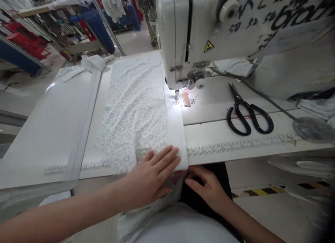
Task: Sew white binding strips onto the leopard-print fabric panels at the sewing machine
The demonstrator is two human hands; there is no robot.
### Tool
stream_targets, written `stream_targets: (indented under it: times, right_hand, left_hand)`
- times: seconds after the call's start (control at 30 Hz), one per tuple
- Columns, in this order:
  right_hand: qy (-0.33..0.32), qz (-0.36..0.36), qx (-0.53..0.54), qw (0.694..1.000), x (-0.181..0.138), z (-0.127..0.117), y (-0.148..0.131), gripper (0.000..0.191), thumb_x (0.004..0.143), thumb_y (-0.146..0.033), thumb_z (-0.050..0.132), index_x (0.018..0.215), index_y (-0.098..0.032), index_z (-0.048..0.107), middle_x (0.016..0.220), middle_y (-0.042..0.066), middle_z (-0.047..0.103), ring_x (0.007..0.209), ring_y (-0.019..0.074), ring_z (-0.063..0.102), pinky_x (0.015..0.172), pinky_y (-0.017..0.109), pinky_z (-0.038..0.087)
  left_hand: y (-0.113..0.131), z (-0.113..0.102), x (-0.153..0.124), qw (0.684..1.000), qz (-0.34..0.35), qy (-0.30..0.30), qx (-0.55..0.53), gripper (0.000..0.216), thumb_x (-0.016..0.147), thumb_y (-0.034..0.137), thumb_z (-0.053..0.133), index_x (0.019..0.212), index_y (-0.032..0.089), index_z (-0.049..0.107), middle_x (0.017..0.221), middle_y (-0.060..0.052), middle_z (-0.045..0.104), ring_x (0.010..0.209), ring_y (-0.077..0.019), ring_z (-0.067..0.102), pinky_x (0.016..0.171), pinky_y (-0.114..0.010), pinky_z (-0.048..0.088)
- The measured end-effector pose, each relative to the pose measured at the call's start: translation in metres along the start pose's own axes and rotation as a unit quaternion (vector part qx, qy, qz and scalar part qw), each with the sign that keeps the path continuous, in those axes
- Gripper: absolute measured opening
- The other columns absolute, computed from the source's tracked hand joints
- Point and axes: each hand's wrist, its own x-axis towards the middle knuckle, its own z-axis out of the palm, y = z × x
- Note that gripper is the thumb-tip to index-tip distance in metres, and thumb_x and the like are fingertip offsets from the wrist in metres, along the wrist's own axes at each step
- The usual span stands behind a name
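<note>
A pale grey-and-white leopard-print fabric (133, 110) with a white band (176, 131) along its right side lies on the sewing table. Its far part runs beside the presser foot (177, 96) of a sewing machine (178, 37). My left hand (157, 169) rests flat on the near end of the cloth, fingers stretched over the white band, just right of a small grey label (143, 153). My right hand (206, 187) is at the table's front edge, thumb and fingers closed at the fabric's near right corner; the fingertips are partly hidden.
Black scissors (247, 112) lie right of the needle area. A ruler strip (235, 145) runs along the front edge. On the left, a grey strip (86, 128) crosses the tabletop beneath bunched white cloth (93, 62). A cable (269, 95) leads to a round grey object (312, 129).
</note>
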Motion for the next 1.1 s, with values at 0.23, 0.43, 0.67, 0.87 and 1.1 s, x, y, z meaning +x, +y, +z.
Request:
stream_targets:
  times: [0.23, 0.43, 0.67, 0.87, 1.1]
  right_hand:
    - [-0.005, 0.166, 0.283, 0.945, 0.004, 0.025, 0.004, 0.027, 0.077, -0.044, 0.064, 0.071, -0.018, 0.064, 0.070, 0.001, 0.064, 0.069, 0.0172, 0.059, 0.068, 0.031, 0.049]
    - [0.006, 0.173, 0.299, 0.938, -0.005, 0.019, -0.008, 0.033, 0.075, -0.044, 0.066, 0.061, -0.017, 0.054, 0.057, -0.004, 0.051, 0.055, 0.0103, 0.046, 0.057, 0.024, 0.041]
    - [0.020, 0.203, 0.431, 0.879, -0.006, 0.019, 0.003, 0.031, 0.084, -0.048, 0.054, 0.085, -0.018, 0.060, 0.078, 0.001, 0.059, 0.070, 0.0138, 0.054, 0.068, 0.028, 0.045]
    - [0.000, 0.196, 0.336, 0.921, -0.004, 0.019, -0.004, 0.033, 0.080, -0.042, 0.062, 0.061, -0.016, 0.056, 0.054, -0.003, 0.054, 0.051, 0.0091, 0.046, 0.054, 0.023, 0.037]
    - [-0.020, 0.212, 0.331, 0.919, -0.004, 0.019, -0.007, 0.039, 0.084, -0.046, 0.053, 0.058, -0.016, 0.052, 0.050, -0.002, 0.053, 0.045, 0.0090, 0.045, 0.046, 0.022, 0.036]
  left_hand:
    - [0.036, 0.027, -0.017, 0.994, -0.003, 0.107, 0.029, 0.044, 0.090, 0.024, 0.045, 0.133, 0.016, 0.040, 0.136, -0.011, 0.046, 0.127, -0.0269, 0.037, 0.099, -0.042, 0.032]
    - [0.048, 0.045, -0.003, 0.968, -0.048, 0.245, 0.035, 0.023, 0.085, 0.020, 0.050, 0.108, 0.021, 0.056, 0.099, -0.008, 0.063, 0.094, -0.0225, 0.053, 0.089, -0.042, 0.034]
    - [0.046, 0.041, -0.003, 0.966, 0.008, 0.259, -0.001, 0.018, 0.085, 0.012, 0.049, 0.098, 0.021, 0.058, 0.088, -0.003, 0.063, 0.085, -0.0174, 0.053, 0.082, -0.036, 0.034]
    - [0.051, 0.043, -0.006, 0.966, 0.004, 0.258, 0.012, 0.019, 0.083, 0.015, 0.053, 0.100, 0.023, 0.056, 0.090, -0.002, 0.064, 0.087, -0.0174, 0.054, 0.090, -0.038, 0.032]
    - [0.054, 0.061, 0.005, 0.934, -0.041, 0.352, 0.046, 0.017, 0.084, 0.016, 0.053, 0.101, 0.019, 0.056, 0.091, -0.005, 0.062, 0.092, -0.0193, 0.051, 0.098, -0.041, 0.028]
